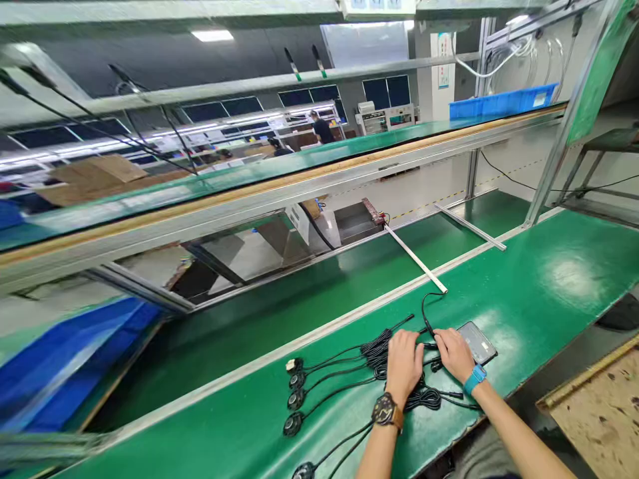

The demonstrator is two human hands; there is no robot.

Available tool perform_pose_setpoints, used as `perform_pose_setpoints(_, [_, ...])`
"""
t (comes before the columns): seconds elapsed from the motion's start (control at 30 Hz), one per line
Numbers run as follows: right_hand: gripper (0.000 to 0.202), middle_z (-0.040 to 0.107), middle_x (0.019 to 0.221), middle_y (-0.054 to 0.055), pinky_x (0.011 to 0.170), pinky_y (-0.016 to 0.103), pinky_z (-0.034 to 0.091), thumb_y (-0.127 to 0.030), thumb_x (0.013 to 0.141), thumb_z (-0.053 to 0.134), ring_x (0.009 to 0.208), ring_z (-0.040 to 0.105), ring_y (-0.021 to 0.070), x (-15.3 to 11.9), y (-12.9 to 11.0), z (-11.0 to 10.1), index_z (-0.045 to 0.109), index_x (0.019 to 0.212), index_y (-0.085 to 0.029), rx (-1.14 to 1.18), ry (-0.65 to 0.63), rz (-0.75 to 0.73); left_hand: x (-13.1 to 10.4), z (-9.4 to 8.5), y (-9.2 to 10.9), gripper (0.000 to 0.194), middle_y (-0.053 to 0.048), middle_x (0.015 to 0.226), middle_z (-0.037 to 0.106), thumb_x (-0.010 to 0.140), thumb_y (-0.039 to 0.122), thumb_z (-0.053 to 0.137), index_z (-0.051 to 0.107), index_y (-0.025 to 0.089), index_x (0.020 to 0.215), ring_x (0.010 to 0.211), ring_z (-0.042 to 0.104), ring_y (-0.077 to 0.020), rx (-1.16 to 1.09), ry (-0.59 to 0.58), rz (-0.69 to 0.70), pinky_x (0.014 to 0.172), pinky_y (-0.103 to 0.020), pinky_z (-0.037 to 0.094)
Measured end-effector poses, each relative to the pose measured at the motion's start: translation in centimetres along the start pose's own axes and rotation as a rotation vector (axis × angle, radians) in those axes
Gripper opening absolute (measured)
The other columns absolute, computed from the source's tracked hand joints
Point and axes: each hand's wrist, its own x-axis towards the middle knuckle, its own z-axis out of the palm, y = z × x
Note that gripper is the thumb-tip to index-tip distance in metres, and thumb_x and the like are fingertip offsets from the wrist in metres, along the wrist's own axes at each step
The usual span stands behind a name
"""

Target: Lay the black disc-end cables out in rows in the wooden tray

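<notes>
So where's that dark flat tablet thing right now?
In the head view, the tablet lies flat on the green table, low and right of centre, just beyond the right hand and beside the bundled black cables under the left hand.

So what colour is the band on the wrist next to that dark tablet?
Bright blue: the wristband on the right hand, clearest in the head view.

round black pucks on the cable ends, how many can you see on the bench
4: three round pucks in a column left of the left hand, at and, one at the bottom edge. More may be hidden.
</notes>
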Motion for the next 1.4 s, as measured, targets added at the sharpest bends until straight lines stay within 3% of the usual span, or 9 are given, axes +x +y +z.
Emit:
perform_pose_setpoints(0.1, [0.032, 0.071, 0.1, 0.007, 0.084, 0.036, 0.043, -0.03, 0.105, 0.037, 0.094, 0.06, 0.0216, 0.2, 0.0, 0.3, 0.064, 0.116, -0.016, -0.053, 0.017, 0.017, 1.0, 2.1, 1.1, 0.025, -0.007, 0.097, 0.06, 0.103, 0.025, 0.037, 0.059, 0.017, 0.093, 0.097, 0.05, -0.0229, 0.124, -0.079, -0.059, 0.088, -0.039, 0.038])
perform_pose_setpoints(0.2, [0.032, 0.07, 0.091, 0.007, 0.078, 0.036, 0.04, -0.031, 0.105, 0.038, 0.085, 0.059, 0.0226, 0.4, 0.0, 0.6, 0.064, 0.117, -0.017, -0.132, 0.007, 0.029, 1.3, 3.4, 1.3, 0.031, -0.007, 0.087, 0.059, 0.104, 0.023, 0.033, 0.055, 0.017, 0.082, 0.089, 0.049, -0.0223, 0.185, -0.097, -0.112, 0.081, -0.039, 0.037])
perform_pose_setpoints(0.5, [0.026, 0.066, 0.086, 0.006, 0.076, 0.033, 0.036, -0.025, 0.104, 0.038, 0.081, 0.056, 0.022, 0.7, 0.8, 0.9, 0.059, 0.115, -0.016, -0.084, 0.098, 0.07, 2.0, 3.7, 0.7, 0.036, -0.005, 0.081, 0.057, 0.105, 0.022, 0.027, 0.05, 0.019, 0.077, 0.081, 0.048, -0.0202, 0.113, -0.096, -0.2, 0.078, -0.036, 0.037])
perform_pose_setpoints(0.6, [0.024, 0.065, 0.09, 0.006, 0.078, 0.034, 0.035, -0.025, 0.104, 0.038, 0.084, 0.054, 0.022, 0.8, 0.6, 0.7, 0.057, 0.117, -0.017, -0.048, 0.076, 0.079, 3.8, 3.5, 0.3, 0.032, -0.006, 0.087, 0.059, 0.104, 0.024, 0.03, 0.055, 0.019, 0.085, 0.085, 0.05, -0.021, 0.069, -0.049, -0.266, 0.081, -0.036, 0.039])
perform_pose_setpoints(0.73, [0.019, 0.063, 0.09, 0.005, 0.079, 0.035, 0.034, -0.025, 0.104, 0.038, 0.086, 0.051, 0.0222, 0.9, 0.0, 0.0, 0.057, 0.106, -0.018, -0.006, 0.032, 0.089, 7.2, 3.9, -1.2, 0.021, -0.014, 0.113, 0.061, 0.096, 0.021, 0.048, 0.06, 0.015, 0.112, 0.107, 0.05, -0.0296, 0.036, -0.002, -0.348, 0.092, -0.045, 0.038])
perform_pose_setpoints(0.83, [0.018, 0.061, 0.093, 0.005, 0.08, 0.035, 0.033, -0.022, 0.103, 0.038, 0.088, 0.048, 0.0222, 1.0, -0.4, -0.5, 0.056, 0.1, -0.019, 0.031, 0.019, 0.101, 8.7, 4.3, -2.6, 0.014, -0.016, 0.103, 0.065, 0.09, 0.016, 0.054, 0.066, 0.014, 0.097, 0.105, 0.052, -0.0331, -0.018, -0.053, -0.365, 0.091, -0.049, 0.038])
perform_pose_setpoints(0.9, [0.017, 0.06, 0.094, 0.006, 0.08, 0.036, 0.033, -0.021, 0.103, 0.038, 0.09, 0.047, 0.0223, 1.0, -0.5, -0.8, 0.055, 0.099, -0.019, 0.045, 0.013, 0.111, 8.7, 4.2, -3.2, 0.011, -0.012, 0.093, 0.068, 0.089, 0.017, 0.056, 0.067, 0.016, 0.086, 0.098, 0.056, -0.0294, -0.114, -0.114, -0.333, 0.09, -0.046, 0.041])
perform_pose_setpoints(1.07, [0.015, 0.058, 0.098, 0.007, 0.083, 0.037, 0.036, -0.018, 0.101, 0.04, 0.095, 0.046, 0.0228, 1.0, -0.2, -0.9, 0.055, 0.104, -0.017, 0.089, 0.016, 0.108, 7.2, 3.0, -3.3, 0.014, -0.005, 0.097, 0.071, 0.092, 0.029, 0.057, 0.069, 0.021, 0.09, 0.098, 0.06, -0.0214, -0.397, -0.256, -0.185, 0.094, -0.037, 0.045])
perform_pose_setpoints(1.4, [0.015, 0.058, 0.098, 0.007, 0.083, 0.038, 0.035, -0.018, 0.1, 0.042, 0.095, 0.046, 0.023, 0.6, 0.1, -1.3, 0.056, 0.107, -0.017, 0.132, -0.008, 0.06, 6.6, 2.7, -2.0, 0.019, -0.007, 0.097, 0.07, 0.09, 0.035, 0.058, 0.07, 0.02, 0.088, 0.101, 0.059, -0.0233, -0.54, -0.293, -0.171, 0.097, -0.041, 0.043])
